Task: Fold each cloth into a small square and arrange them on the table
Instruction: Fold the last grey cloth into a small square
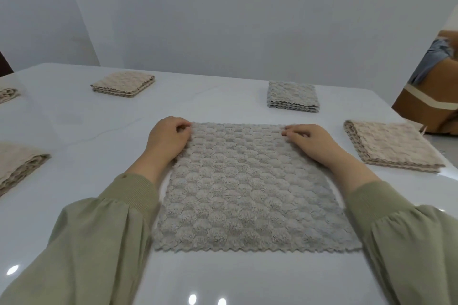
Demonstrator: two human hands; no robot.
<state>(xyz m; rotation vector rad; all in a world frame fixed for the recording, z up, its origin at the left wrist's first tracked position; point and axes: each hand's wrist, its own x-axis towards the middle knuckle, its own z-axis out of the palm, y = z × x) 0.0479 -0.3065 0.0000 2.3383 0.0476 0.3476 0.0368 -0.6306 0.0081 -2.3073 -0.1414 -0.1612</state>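
Note:
A grey fluffy cloth (247,188) with a honeycomb pattern lies spread flat on the white table (74,119) in front of me. My left hand (168,138) pinches its far left corner. My right hand (309,141) pinches its far right corner. Folded squares lie around it: a grey cloth (292,96) at the back right, a beige cloth (394,148) at the right edge, a beige cloth (122,83) at the back left, another beige cloth (17,168) at the left, and a beige cloth (7,94) far left, cut off by the frame.
Cardboard boxes (431,96) stand off the table's far right corner. A pale wall rises behind the table. The table's near edge lies below my olive-green sleeves (94,242).

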